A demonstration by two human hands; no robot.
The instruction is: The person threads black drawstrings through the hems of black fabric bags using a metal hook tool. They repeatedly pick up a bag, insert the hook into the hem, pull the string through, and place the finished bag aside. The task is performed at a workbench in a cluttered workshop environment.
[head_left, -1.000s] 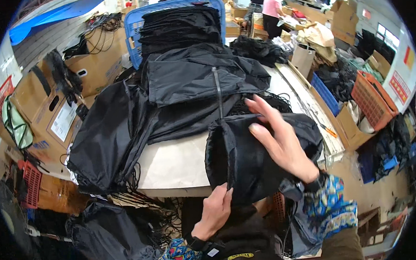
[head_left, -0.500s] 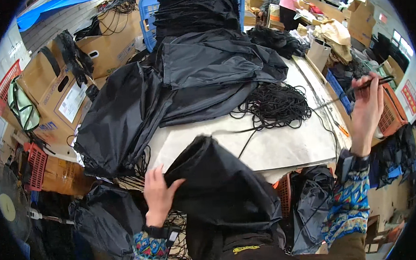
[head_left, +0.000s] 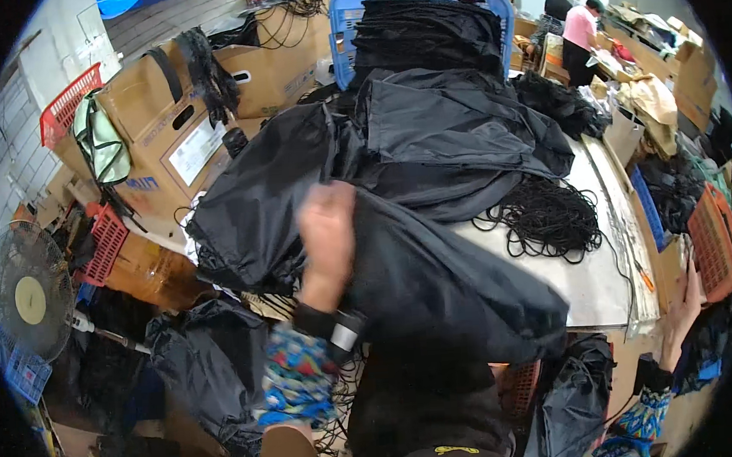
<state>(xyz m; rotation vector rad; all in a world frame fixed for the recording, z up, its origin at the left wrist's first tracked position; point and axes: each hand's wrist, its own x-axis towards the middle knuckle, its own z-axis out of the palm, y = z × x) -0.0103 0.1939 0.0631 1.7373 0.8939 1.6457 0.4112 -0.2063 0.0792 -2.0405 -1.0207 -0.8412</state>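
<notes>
Since the earlier frame the left hand (head_left: 326, 235) has risen from the lower left to the middle of the frame, carrying the black fabric bag (head_left: 436, 283) up with it; motion blurs it, but it seems closed on the bag's upper edge. That bag drapes from this hand down toward centre right, over the near edge of the worktop (head_left: 587, 278). Meanwhile the right hand (head_left: 687, 297) has dropped to the lower right edge, well apart from the bag; whether it grips anything cannot be told. A coil of black cord (head_left: 550, 217) lies on the worktop.
</notes>
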